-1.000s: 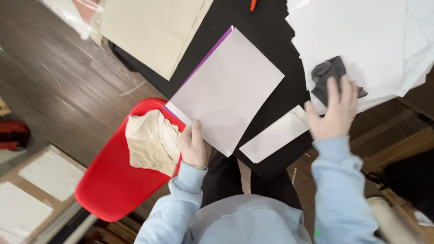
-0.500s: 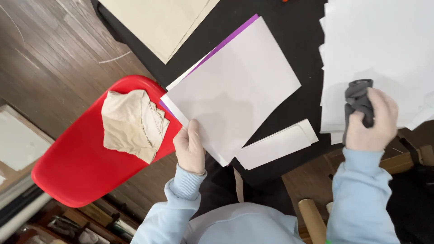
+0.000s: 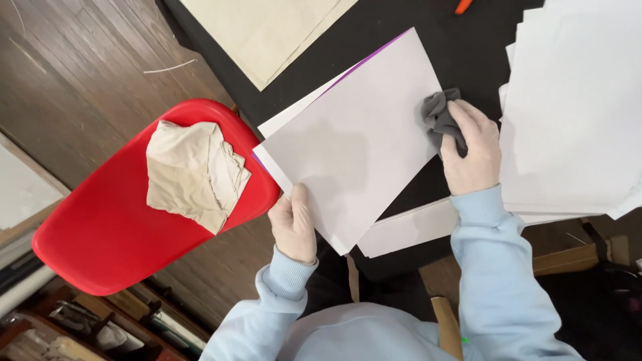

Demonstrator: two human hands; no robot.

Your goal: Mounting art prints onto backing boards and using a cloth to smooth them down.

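Observation:
My left hand (image 3: 293,226), in a thin pale glove, grips the near corner of a white sheet (image 3: 348,144) that lies over a purple-edged sheet on the black table (image 3: 401,20). My right hand (image 3: 471,150), also gloved, is closed on a crumpled grey cloth (image 3: 436,115) and presses it against the right edge of that white sheet. A narrow white paper strip (image 3: 404,229) lies under the sheet near the table's front edge.
A stack of white sheets (image 3: 575,107) fills the right side of the table. Cream-coloured paper (image 3: 267,30) lies at the back. A red chair (image 3: 100,220) on my left carries a folded beige cloth (image 3: 190,174). Dark wooden floor lies beyond.
My right hand picked the grey cloth off the white stack at the right and carried it left onto the sheet. My left hand kept its hold on the sheet's corner.

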